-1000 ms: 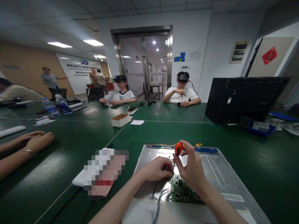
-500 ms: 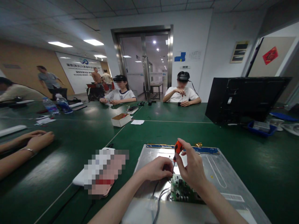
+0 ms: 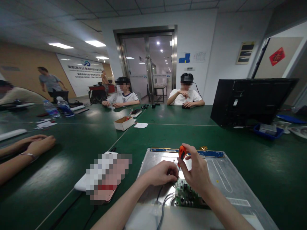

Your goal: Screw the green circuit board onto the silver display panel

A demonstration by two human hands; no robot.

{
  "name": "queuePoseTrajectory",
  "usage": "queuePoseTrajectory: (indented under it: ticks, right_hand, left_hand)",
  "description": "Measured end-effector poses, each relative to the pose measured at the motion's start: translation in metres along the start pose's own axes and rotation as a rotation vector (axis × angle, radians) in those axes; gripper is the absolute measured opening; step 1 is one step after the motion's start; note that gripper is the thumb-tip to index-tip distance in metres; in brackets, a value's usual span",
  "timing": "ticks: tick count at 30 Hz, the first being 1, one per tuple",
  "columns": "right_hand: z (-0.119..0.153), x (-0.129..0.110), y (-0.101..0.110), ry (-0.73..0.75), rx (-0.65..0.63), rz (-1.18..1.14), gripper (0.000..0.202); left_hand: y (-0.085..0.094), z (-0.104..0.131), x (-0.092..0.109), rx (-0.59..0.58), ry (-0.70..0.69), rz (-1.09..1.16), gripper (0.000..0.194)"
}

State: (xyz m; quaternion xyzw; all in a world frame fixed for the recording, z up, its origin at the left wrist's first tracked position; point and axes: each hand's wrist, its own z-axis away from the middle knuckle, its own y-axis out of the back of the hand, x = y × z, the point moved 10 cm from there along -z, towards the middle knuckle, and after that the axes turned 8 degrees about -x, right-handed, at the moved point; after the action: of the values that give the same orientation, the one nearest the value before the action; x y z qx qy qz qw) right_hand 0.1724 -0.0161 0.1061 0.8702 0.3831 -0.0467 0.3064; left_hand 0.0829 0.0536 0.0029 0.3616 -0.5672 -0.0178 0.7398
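Note:
My right hand is closed on the orange and black handle of a screwdriver, its shaft pointing down. The tip is hidden near my left hand, whose fingers are pinched together at the shaft's lower end, by the far left corner of a green circuit board. What those fingers hold cannot be made out. The board lies on a silvery metal panel, partly hidden by my right hand. A long blue circuit strip runs along the panel's far edge. Grey cables lie left of the board.
Left of the panel lie a white device and a pink phone. Farther off are a small white box and a paper slip. A black monitor stands at right, beside a blue tray. Another person's hands rest at left.
The screwdriver handle and my right fingers have shifted very slightly left. My left hand stays in place. In the background, a person near the far wall has moved.

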Motion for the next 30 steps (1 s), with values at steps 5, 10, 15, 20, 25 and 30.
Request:
queuePoseTrajectory:
  ticks: [5,10,15,20,25,30]
  right_hand:
    - [-0.0027,-0.0027,-0.0008,0.008,-0.03,0.023,0.045]
    - [-0.0004,-0.0003,-0.0017,0.002,-0.016,0.015,0.048]
    - [0.0015,0.0017,-0.0028,0.007,-0.015,0.015,0.048]
    - [0.0014,0.002,0.0001,0.01,0.028,0.037,0.045]
    - [-0.0015,-0.0015,-0.0008,0.021,0.006,0.052,0.041]
    - [-0.0015,-0.0039,-0.0026,0.03,-0.024,0.056,0.047]
  left_hand:
    - [-0.0015,-0.0011,-0.005,-0.002,0.0,0.013,0.009]
    - [-0.0022,-0.0017,-0.0075,-0.001,0.005,0.013,0.009]
    - [-0.002,-0.0015,-0.0073,0.0,0.011,0.009,0.009]
    - [0.0005,-0.0013,-0.0064,0.009,0.015,-0.008,0.009]
    - [0.0001,-0.0011,-0.0056,0.009,0.008,-0.001,0.007]
    - [-0.0017,-0.0006,-0.0062,-0.001,0.007,0.011,0.009]
